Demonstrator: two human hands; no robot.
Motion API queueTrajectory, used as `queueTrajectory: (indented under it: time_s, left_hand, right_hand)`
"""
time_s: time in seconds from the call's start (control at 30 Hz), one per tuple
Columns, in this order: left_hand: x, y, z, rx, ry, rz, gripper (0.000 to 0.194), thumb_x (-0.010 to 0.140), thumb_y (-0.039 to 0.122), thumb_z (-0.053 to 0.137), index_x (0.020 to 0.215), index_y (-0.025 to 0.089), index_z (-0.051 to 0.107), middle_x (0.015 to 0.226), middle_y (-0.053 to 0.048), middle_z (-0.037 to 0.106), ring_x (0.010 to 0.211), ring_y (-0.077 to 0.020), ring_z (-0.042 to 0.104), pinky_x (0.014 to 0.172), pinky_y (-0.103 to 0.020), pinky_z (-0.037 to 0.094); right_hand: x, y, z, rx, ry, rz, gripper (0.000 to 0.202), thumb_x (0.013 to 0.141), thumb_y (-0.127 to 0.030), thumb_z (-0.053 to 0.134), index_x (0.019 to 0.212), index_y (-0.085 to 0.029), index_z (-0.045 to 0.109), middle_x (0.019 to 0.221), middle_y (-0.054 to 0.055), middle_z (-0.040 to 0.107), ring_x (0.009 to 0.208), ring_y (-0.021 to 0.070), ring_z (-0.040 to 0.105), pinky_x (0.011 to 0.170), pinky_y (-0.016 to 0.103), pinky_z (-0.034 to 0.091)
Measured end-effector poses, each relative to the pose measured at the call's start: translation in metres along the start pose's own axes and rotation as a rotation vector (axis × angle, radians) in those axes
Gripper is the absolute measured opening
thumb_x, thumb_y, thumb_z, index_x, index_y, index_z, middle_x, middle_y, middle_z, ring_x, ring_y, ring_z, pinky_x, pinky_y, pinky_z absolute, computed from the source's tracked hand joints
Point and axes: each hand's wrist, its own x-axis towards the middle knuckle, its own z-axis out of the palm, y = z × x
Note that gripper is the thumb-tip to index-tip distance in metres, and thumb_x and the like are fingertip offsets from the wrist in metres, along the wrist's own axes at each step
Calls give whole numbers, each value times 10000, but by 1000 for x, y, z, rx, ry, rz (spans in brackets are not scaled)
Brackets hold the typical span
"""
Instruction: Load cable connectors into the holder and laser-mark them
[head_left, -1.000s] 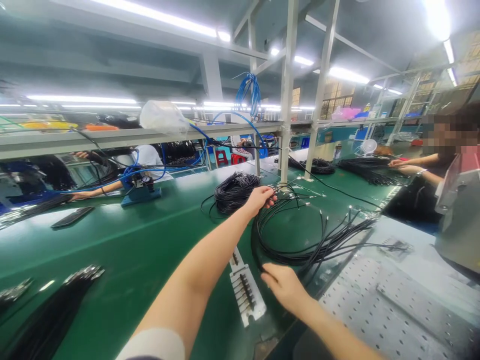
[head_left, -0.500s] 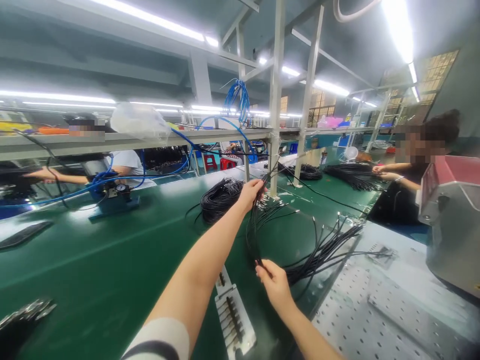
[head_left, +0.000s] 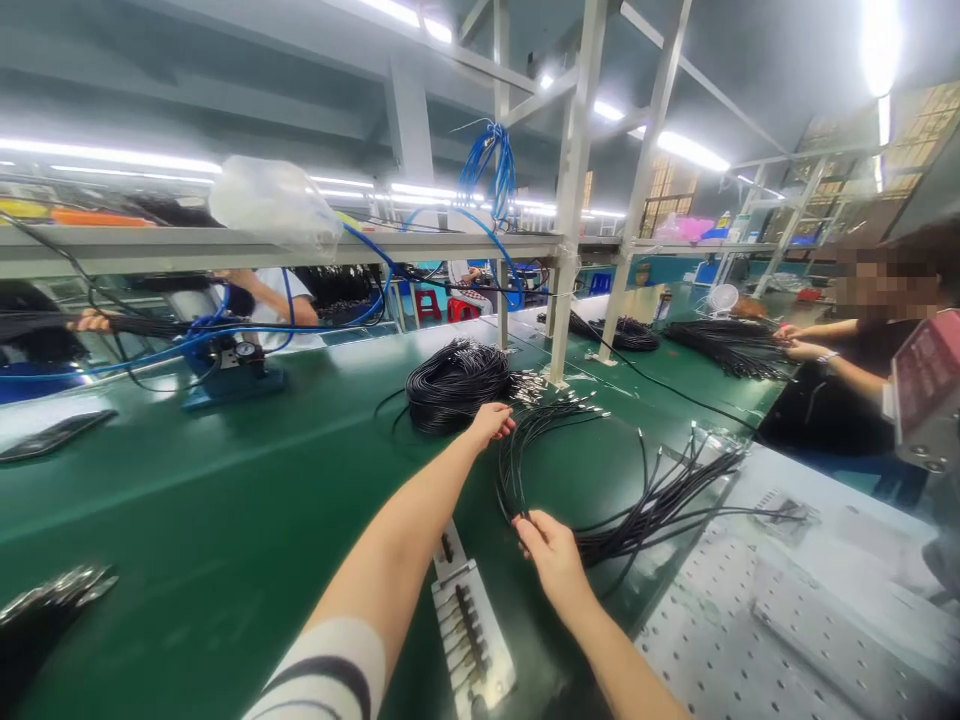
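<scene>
My right hand [head_left: 553, 560] is closed around a bundle of thin black cables [head_left: 517, 455]. The bundle curves up from my fingers, and its metal-tipped ends fan out toward the shelf post. My left hand [head_left: 493, 424] hovers just left of that bend, in front of a thick coil of black cable [head_left: 454, 385]; its fingers are loosely curled, tips slightly apart, with no cable visible between them. More loose black cables [head_left: 645, 515] lie to the right of my right hand. Below my hands rests a slotted metal fixture [head_left: 472, 630].
Shelf posts [head_left: 574, 220] rise from the green table [head_left: 247, 530]. A perforated metal plate [head_left: 720, 620] and a red-and-grey machine [head_left: 930, 390] occupy the right side. A blue device with a gauge [head_left: 236, 365] stands back left. Co-workers handle cables at far left and right.
My left hand has let go of the upper part of the cable bundle and moved lower and slightly left. Those ends now lie on the table. My right hand keeps its grip; the view has shifted.
</scene>
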Motion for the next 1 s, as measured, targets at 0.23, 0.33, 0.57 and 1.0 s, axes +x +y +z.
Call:
queueTrajectory:
  time_s: [0.23, 0.33, 0.57, 1.0]
  left_hand:
    - [-2, 3, 8, 117, 203, 122, 299, 892, 362, 458, 1098, 158, 529, 1085, -93, 565, 1045, -219, 522, 911, -430, 400]
    - [-18, 0, 21, 125, 193, 72, 333, 860, 313, 502, 1153, 157, 485, 1272, -155, 443, 1223, -299, 373, 972, -481, 320]
    - [-64, 42, 35, -109, -310, -17, 567, 859, 599, 304, 1042, 101, 503, 990, -194, 603, 909, -282, 612, 697, -372, 504]
    - [-163, 80, 31, -607, -656, 42, 222, 810, 300, 561, 956, 135, 536, 613, -12, 545, 371, -53, 377, 342, -159, 268]
  right_hand:
    - [-24, -72, -37, 9, 492, -293, 210, 867, -377, 473, 916, -202, 577, 633, -25, 558, 595, 107, 537, 592, 226, 445]
    - [-37, -99, -52, -26, 541, -393, 183, 894, -331, 434, 984, -221, 549, 560, -62, 459, 450, 73, 428, 411, 179, 345]
    - [-69, -73, -41, -662, -32, -597, 203, 912, -228, 350, 967, -179, 539, 682, 0, 600, 580, 112, 562, 519, 218, 398]
    - [-132, 9, -44, -1266, -508, -780, 101, 740, -225, 552, 744, -206, 453, 567, -56, 540, 426, 106, 432, 417, 295, 152]
